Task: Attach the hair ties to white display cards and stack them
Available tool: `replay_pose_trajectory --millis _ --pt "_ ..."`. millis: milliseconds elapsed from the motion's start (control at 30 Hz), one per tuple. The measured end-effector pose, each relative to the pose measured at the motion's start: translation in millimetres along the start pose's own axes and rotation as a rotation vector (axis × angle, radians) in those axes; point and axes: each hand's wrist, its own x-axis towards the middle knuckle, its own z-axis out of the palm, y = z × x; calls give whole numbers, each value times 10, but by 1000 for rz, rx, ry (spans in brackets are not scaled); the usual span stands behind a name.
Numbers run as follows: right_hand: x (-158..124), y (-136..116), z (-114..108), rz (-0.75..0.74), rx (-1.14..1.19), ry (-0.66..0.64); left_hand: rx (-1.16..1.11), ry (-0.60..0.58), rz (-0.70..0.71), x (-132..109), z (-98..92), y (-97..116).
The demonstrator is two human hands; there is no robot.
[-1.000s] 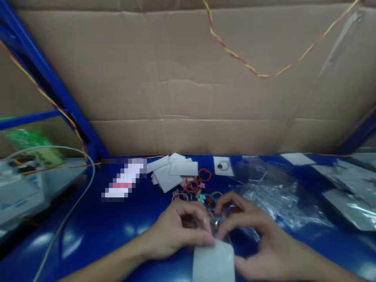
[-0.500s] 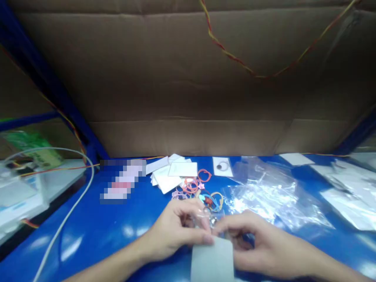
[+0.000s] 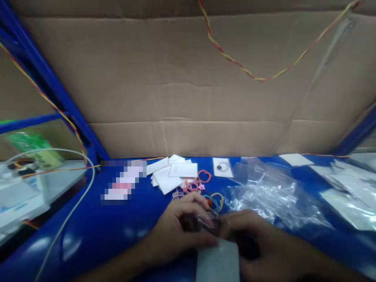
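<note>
White card (image 3: pixel 217 263) first: in the head view it sits low and central, between the hands, its near end cut off by the frame. I cannot tell whether it touches the blue bench (image 3: pixel 111 223) below. I have the left hand (image 3: pixel 179 227) clamped on its far edge, thumb lying across the top, with clear plastic (image 3: pixel 208 221) bunched just beyond the thumb. My right hand (image 3: pixel 255 239) is curled at the card's right side, fingertips close to that plastic; blur and shadow hide whether they grip it, so I cannot tell.

To work well here, I would hold the left pinch firm but light, so the card stays flat and its edge does not crease. The right fingers should take only the film's edge, since thin plastic probably clings and wrinkles. I would also hold the knuckles clear of the coloured bands (image 3: pixel 192 185) just beyond, which could snag, and of the loose clear bags (image 3: pixel 273 199) to the right.
</note>
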Motion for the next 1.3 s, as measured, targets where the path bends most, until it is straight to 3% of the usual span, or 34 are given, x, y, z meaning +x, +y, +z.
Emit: replay_pose_trajectory --millis 200,367,600,867,1000,1300 --pt "21 -48 -16 5 14 18 -65 23 38 19 -16 -36" --pt "65 -38 -42 64 2 51 -244 62 -83 31 -14 -55" --pt "104 45 -57 144 127 121 -214 131 -114 31 -38 -55" --pt "92 116 -70 98 92 133 -219 155 -44 18 -6 -66" --pt "102 77 -73 62 111 91 -234 137 51 43 -13 -63" --pt "79 4 -44 27 55 13 -234 119 103 42 -5 -57"
